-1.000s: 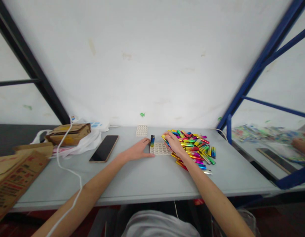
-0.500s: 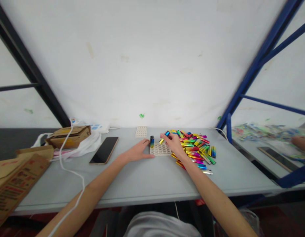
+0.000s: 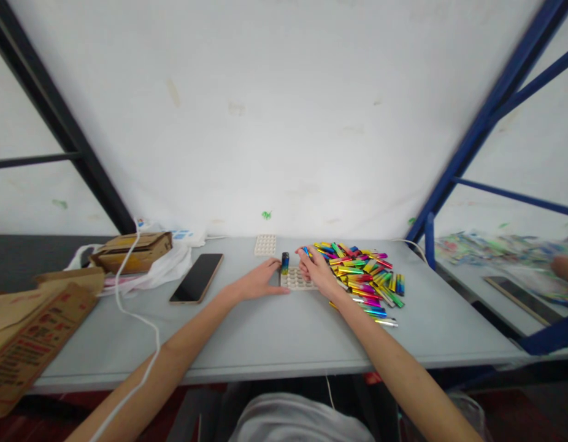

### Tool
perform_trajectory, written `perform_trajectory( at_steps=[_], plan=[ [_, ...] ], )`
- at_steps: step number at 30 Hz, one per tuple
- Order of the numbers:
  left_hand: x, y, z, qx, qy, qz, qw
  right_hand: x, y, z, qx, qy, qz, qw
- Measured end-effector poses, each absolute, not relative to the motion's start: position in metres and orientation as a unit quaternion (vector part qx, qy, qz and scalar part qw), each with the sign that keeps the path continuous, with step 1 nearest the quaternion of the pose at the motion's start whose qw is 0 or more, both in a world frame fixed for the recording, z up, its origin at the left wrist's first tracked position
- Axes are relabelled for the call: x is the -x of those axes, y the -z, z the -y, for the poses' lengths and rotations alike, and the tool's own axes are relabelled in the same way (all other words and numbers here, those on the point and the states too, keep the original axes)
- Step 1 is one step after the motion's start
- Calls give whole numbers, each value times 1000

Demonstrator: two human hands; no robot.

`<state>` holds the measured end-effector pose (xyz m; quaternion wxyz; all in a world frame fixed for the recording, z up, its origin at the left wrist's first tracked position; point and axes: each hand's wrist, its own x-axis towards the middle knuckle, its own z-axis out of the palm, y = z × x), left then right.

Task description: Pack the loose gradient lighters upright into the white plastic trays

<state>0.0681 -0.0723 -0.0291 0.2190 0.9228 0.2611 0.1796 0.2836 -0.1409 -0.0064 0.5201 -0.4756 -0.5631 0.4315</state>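
Observation:
A pale tray point(image 3: 297, 279) with rows of round-looking holes lies on the table in front of me. One slim shiny lighter-like piece point(image 3: 284, 263), dark at the top and blue to yellow below, stands upright at its left end. My left hand point(image 3: 262, 279) rests flat at that end, thumb and fingers apart around the tray's edge. Over the tray's right part, my right hand point(image 3: 315, 269) has its fingers closed on a similar piece point(image 3: 306, 251), whose blue end shows above them. To the right lies a heap of shiny multicoloured pieces point(image 3: 364, 276).
A second pale tray point(image 3: 265, 245) lies near the wall. Left are a phone point(image 3: 197, 278), a white plastic bag point(image 3: 168, 270) and cardboard boxes point(image 3: 132, 252). A white cable point(image 3: 153, 331) hangs across the left side. Blue frame bars point(image 3: 449, 184) stand right, with another person's hand point(image 3: 564, 270) beyond.
My right hand has moved slightly left and down over the tray, its piece turned more upright. My left hand keeps its place at the tray's left end.

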Motion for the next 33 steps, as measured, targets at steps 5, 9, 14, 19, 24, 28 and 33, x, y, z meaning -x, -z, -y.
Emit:
perform_trajectory(
  at_steps=[5,9,14,19,24,28,33],
  plan=[
    [-68,30,72,-921,-184,-260,226,-289,13,135,522,-353,587,509],
    [-68,28,73,-920,-194,-251,230,-290,15,135,536,-270,613,514],
    [-68,27,73,-922,-197,-244,229,-284,13,140,542,-235,607,531],
    [-68,28,73,-918,-196,-251,234,-280,11,142,541,-233,604,537],
    [-69,27,74,-920,-189,-252,232,-281,10,142,544,-222,608,534],
    [-69,27,74,-921,-187,-255,226,-282,10,142,537,-210,637,512],
    [-68,29,73,-922,-195,-247,224,-283,14,141,522,-201,689,460]
  ],
)
